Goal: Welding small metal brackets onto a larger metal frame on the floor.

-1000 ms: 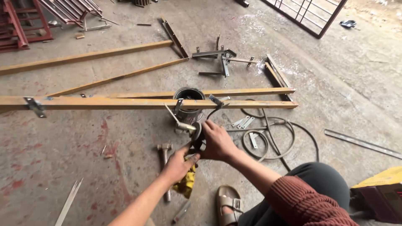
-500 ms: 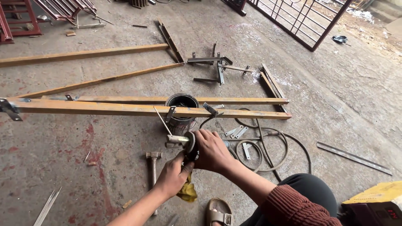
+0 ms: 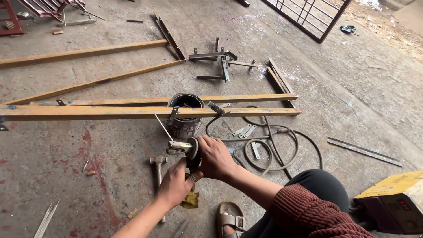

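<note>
Hands, left hand [image 3: 175,184] and right hand [image 3: 215,156], hide most of the electrode holder [image 3: 184,147]

Since a second ago the welding rod holder [image 3: 180,146] has been lifted a little away from the yellow glove [image 3: 191,200] on the floor, the right hand [image 3: 216,156] has slid onto its round guard, and the left hand [image 3: 176,185] has closed up under the handle.

Rusty matt steel tubing [image 3: 145,113], rough stained concrete floor [image 3: 66,163], dull rubbery cable [image 3: 282,150], ribbed knit sleeve [image 3: 308,211].
</note>
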